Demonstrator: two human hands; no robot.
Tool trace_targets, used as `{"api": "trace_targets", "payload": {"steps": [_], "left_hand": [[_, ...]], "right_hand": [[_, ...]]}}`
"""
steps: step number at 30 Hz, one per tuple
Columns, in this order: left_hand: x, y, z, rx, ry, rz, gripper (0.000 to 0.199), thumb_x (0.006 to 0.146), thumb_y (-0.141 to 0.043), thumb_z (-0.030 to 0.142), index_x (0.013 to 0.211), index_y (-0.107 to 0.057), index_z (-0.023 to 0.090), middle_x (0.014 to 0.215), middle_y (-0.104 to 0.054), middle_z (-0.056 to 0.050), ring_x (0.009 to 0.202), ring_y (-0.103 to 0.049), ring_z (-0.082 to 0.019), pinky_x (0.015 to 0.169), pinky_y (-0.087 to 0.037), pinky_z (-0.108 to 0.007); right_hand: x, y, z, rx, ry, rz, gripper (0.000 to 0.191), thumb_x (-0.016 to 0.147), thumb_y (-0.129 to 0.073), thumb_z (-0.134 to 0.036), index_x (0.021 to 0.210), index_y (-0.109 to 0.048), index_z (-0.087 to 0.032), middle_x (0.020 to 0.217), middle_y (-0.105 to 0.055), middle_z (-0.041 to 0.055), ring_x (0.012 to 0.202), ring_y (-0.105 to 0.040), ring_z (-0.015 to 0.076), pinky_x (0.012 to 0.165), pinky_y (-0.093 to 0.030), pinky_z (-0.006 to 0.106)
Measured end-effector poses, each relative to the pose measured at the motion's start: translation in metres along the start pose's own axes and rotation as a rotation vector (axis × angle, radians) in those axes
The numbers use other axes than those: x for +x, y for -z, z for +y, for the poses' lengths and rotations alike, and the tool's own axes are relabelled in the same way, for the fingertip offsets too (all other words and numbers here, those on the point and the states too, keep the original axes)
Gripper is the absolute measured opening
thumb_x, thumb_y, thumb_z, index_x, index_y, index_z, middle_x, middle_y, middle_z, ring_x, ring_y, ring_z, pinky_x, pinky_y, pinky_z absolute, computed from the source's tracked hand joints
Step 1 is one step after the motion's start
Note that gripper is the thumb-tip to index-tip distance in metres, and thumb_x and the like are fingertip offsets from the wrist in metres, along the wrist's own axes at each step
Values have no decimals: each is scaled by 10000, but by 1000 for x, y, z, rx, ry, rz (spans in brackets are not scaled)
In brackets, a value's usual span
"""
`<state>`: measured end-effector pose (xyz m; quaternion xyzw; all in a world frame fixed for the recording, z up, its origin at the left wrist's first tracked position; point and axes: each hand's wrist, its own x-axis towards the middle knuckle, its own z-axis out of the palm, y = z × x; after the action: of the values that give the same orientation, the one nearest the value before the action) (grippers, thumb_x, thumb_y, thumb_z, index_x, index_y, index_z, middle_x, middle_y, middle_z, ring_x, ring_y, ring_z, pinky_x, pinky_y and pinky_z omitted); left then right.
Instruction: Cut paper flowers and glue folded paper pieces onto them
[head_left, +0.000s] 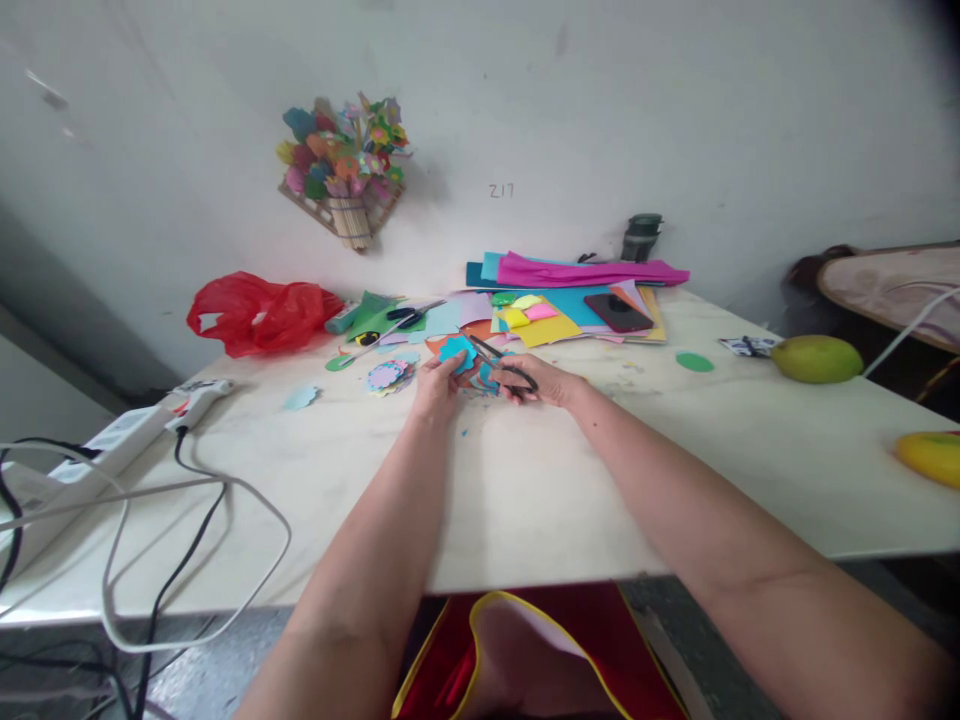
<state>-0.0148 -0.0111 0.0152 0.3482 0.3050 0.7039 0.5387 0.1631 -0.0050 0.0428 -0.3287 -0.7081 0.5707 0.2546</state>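
Note:
A blue paper flower [458, 351] with a scalloped edge is pinched in my left hand [438, 383]. My right hand [546, 380] grips a pair of scissors [517, 374] by its dark handles, the blades pointing up and left beside the flower. Blue and orange paper scraps lie on the table under and between my hands. Left of my left hand rests a small pile of layered paper flowers [387, 375]. A single pale blue paper flower [302, 397] lies farther left.
Stacked coloured paper [562, 318] with a phone [619, 312] on it lies at the back. A red plastic bag [259, 312] and a power strip [127, 438] with loose cables are at left. A mango [817, 358] and a green paper disc [694, 361] are at right.

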Motion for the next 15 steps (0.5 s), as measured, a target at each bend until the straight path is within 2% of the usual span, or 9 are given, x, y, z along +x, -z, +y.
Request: {"api": "trace_targets", "payload": {"steps": [3, 8, 15], "left_hand": [[-1, -1, 0, -13, -3, 11, 247, 504, -820, 201, 678, -662, 124, 690, -694, -29, 678, -684, -178, 789, -568, -363], [-3, -4, 0, -9, 6, 49, 207, 571, -788, 190, 721, -663, 122, 710, -700, -47, 757, -699, -211, 829, -550, -382], [-5, -8, -1, -28, 32, 103, 155, 633, -745, 170, 757, -659, 134, 708, -699, -39, 761, -700, -200, 804, -551, -346]], "right_hand": [[3, 1, 4, 7, 22, -16, 234, 836, -568, -368, 763, -494, -159, 570, -562, -21, 395, -472, 51, 309, -231, 153], [7, 0, 9, 23, 63, -5, 268, 841, -562, -407, 769, -502, -156, 570, -564, -17, 397, -478, 54, 294, -223, 149], [6, -10, 2, 53, 32, 89, 233, 827, -590, -362, 765, -516, -150, 529, -549, -27, 366, -466, 52, 281, -221, 142]]}}
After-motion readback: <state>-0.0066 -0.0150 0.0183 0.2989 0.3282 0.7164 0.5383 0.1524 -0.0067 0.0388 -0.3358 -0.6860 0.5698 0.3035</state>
